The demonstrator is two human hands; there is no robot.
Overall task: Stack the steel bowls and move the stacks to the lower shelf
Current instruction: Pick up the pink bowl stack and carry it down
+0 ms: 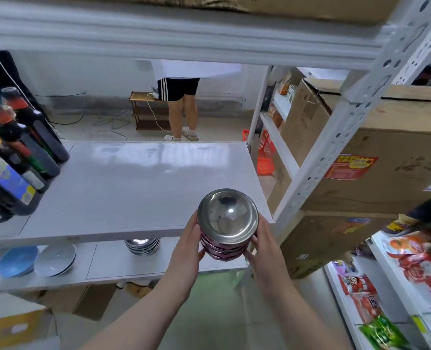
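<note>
1. While carried off the upper shelf (pixel 133 178), the stack (pixel 227 223) of steel bowls sits clasped between both hands, just in front of the shelf's edge.
2. Left hand (pixel 187 245) and right hand (pixel 263 246) press opposite sides, fingers wrapped round the rims, probably to keep the nested bowls from sliding apart.
3. Below and left of the hands, a second stack (pixel 143 245) already rests on the lower shelf (pixel 108 266), leaving room beside it.
</note>
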